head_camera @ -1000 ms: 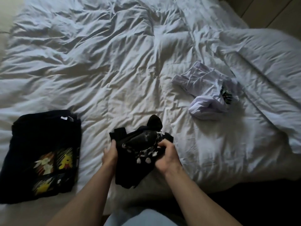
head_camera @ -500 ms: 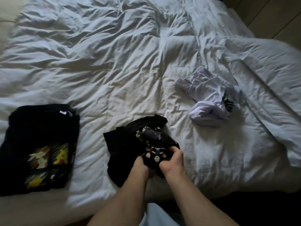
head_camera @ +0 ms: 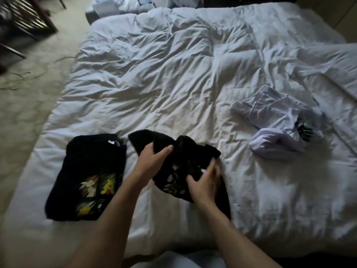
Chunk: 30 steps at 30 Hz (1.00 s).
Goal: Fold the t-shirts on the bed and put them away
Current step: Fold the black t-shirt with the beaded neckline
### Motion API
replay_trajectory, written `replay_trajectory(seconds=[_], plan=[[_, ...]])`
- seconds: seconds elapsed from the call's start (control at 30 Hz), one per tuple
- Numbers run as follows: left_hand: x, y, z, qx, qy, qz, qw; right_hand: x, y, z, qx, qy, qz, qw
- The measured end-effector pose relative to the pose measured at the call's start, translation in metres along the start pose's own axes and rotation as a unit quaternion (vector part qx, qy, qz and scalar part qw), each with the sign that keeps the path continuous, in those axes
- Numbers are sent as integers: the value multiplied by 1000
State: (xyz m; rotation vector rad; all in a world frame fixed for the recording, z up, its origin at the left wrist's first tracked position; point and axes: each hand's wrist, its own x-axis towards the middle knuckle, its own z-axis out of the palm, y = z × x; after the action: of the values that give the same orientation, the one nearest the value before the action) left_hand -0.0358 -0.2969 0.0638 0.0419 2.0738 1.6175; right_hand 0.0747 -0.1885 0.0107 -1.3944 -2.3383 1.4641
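Both hands grip a crumpled black cotton t-shirt with pale blotchy print [head_camera: 185, 163] on the rumpled white duvet of the bed [head_camera: 173, 78]: left hand [head_camera: 152, 157] curled over its upper fold, right hand [head_camera: 204, 180] clutching the printed bunch. Left of the left hand lies a folded rectangular black t-shirt with yellow cartoon print [head_camera: 87, 176]; well right of the right hand, a wadded pale lilac t-shirt [head_camera: 274, 124]

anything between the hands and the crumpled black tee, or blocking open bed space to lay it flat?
Nothing between: the left hand and right hand both grip the crumpled black t-shirt. The duvet beyond it is bare. The folded black t-shirt lies close on the left; the white t-shirt lies apart on the right.
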Motion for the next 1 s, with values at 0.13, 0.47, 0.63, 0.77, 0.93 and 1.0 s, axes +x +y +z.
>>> replay_trajectory(seconds=[0.13,0.47,0.63,0.77,0.93,1.0], plan=[[-10,66,-23,181,-143,6,973,15,-80,-10,19,-183,-312,932],[-27,128,-79,80,-138,93,983,28,-174,-33,-41,-125,-411,902],[-15,138,-103,89,-207,124,967,23,-219,-55,12,-49,-449,892],[-7,145,-117,87,-170,168,967,18,-254,-86,24,-84,-456,885],[-8,168,-134,142,-43,244,958,14,-267,-123,41,-164,-403,899],[-11,183,-136,113,-55,281,951,10,-271,-133,12,-254,-376,891]])
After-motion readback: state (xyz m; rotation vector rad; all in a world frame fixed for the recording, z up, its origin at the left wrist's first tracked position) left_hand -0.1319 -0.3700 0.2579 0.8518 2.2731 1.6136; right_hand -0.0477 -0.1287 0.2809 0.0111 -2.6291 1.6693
